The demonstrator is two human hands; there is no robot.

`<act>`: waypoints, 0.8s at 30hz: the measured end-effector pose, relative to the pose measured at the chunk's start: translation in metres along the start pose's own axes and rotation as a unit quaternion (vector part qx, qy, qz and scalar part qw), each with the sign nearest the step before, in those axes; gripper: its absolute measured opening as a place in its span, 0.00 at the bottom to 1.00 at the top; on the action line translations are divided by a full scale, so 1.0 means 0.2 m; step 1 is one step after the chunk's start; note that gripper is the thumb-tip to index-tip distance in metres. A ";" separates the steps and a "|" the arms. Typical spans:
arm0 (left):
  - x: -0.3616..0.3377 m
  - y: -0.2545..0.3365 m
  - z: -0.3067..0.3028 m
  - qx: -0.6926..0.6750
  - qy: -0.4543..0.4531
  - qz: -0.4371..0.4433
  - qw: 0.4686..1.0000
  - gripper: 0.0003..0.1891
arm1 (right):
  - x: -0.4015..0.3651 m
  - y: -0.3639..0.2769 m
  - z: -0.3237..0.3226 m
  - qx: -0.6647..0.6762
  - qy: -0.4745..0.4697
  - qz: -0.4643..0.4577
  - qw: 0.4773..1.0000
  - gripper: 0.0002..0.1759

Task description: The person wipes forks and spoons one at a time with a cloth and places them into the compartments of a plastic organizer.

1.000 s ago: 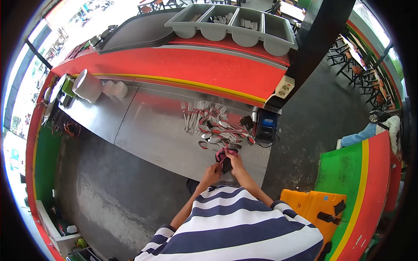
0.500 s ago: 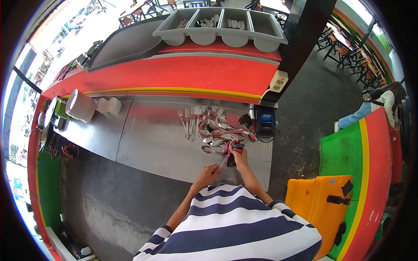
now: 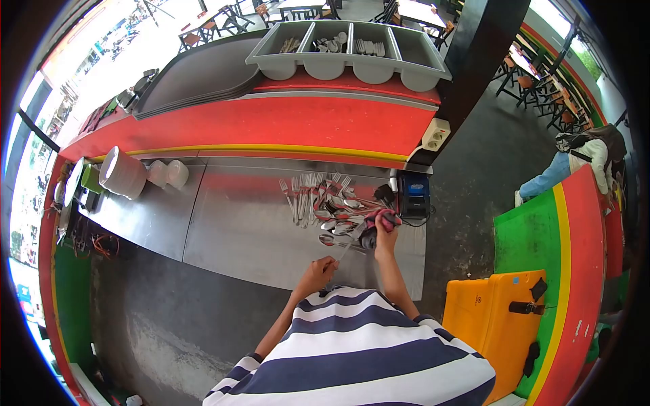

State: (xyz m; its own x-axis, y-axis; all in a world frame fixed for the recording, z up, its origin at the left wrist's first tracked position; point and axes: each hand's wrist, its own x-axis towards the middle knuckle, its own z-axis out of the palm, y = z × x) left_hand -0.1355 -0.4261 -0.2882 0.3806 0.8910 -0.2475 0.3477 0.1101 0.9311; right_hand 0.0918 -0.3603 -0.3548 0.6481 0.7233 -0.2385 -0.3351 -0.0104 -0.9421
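Observation:
My left hand (image 3: 319, 273) is closed on the end of a thin metal piece of cutlery (image 3: 344, 252), which slants up and to the right; its kind does not show. A crumpled pink and dark cloth (image 3: 384, 219) is bunched in my right hand (image 3: 386, 242), with a dark part hanging below it, near the far end of that piece. Just beyond lies a heap of spoons (image 3: 328, 225) on the steel counter (image 3: 237, 223). Several forks (image 3: 298, 196) lie side by side along the heap's left, tines pointing away from me.
A black and blue device (image 3: 413, 194) stands right of the heap. A grey cutlery tray (image 3: 349, 64) with cutlery in some compartments sits on the red ledge, beside dark trays (image 3: 196, 74). White bowls (image 3: 122, 174) stand at left. An orange box (image 3: 474, 318) is at my right; a person (image 3: 575, 162) is beyond.
My right hand has moved right and slightly up with the cloth, away from the left hand and the cutlery. My left hand has shifted slightly left, still gripping its piece.

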 end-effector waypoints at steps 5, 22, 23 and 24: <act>0.04 -0.08 -0.06 -0.062 0.104 -0.033 0.992 0.13 | -0.05 -0.12 -0.03 0.080 -0.203 0.190 0.957 0.25; 0.18 -0.06 -0.13 0.059 0.059 0.047 0.995 0.07 | -0.43 -0.02 0.22 0.085 -0.260 0.271 0.923 0.16; 0.18 -0.04 -0.14 0.064 0.048 0.048 0.996 0.07 | -0.43 -0.01 0.22 0.099 -0.244 0.292 0.919 0.15; 0.17 -0.01 -0.15 0.069 0.036 0.050 0.996 0.08 | -0.41 0.01 0.21 0.129 -0.216 0.295 0.922 0.15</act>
State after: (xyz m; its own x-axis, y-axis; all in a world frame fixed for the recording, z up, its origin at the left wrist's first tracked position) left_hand -0.1490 -0.3830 -0.2905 0.3585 0.9242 -0.1319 0.4270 -0.0367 0.9035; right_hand 0.0089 -0.3898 -0.3281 -0.0131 0.8515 -0.5241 -0.7295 -0.3666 -0.5774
